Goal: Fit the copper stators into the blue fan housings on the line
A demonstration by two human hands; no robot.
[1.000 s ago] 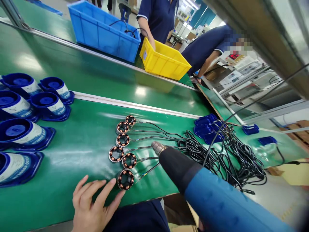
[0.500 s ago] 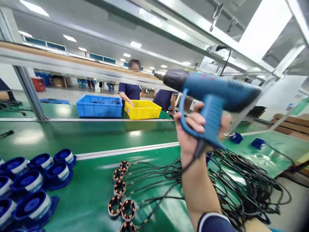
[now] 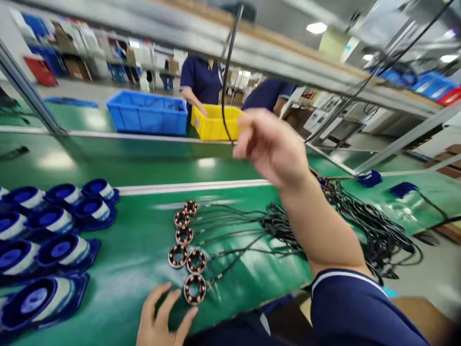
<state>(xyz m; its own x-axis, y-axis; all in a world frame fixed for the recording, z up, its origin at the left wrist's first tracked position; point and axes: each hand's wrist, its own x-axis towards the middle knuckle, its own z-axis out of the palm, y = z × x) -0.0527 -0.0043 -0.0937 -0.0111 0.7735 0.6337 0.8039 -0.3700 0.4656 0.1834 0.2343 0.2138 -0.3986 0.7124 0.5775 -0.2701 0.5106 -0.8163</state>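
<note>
My left hand (image 3: 162, 317) is open at the table's front, fingers spread, close beside the nearest ring-shaped motor stator (image 3: 195, 289). Several more copper-wound stators (image 3: 196, 262) lie behind it, their black leads running right to a cable bundle (image 3: 281, 223). My right hand (image 3: 272, 149) is raised over the table, bent at the wrist and smeared by motion, so its grip is unclear. A black cord (image 3: 226, 81) hangs from the shelf down to its fingertips; whether they touch is unclear. On the shelf at the top edge is a dark, cut-off shape (image 3: 239, 12).
Blue round housings (image 3: 59, 250) with white bands stand in rows at left. Beyond the rail are a blue bin (image 3: 147, 113) and a yellow bin (image 3: 216, 125), with a co-worker's hand at the yellow one. A shelf beam (image 3: 144, 29) crosses above. More cables (image 3: 374, 221) lie right.
The blue heat gun has left my right hand and no longer shows clearly. My left hand has come into view by the stators. The view has tipped downward.
</note>
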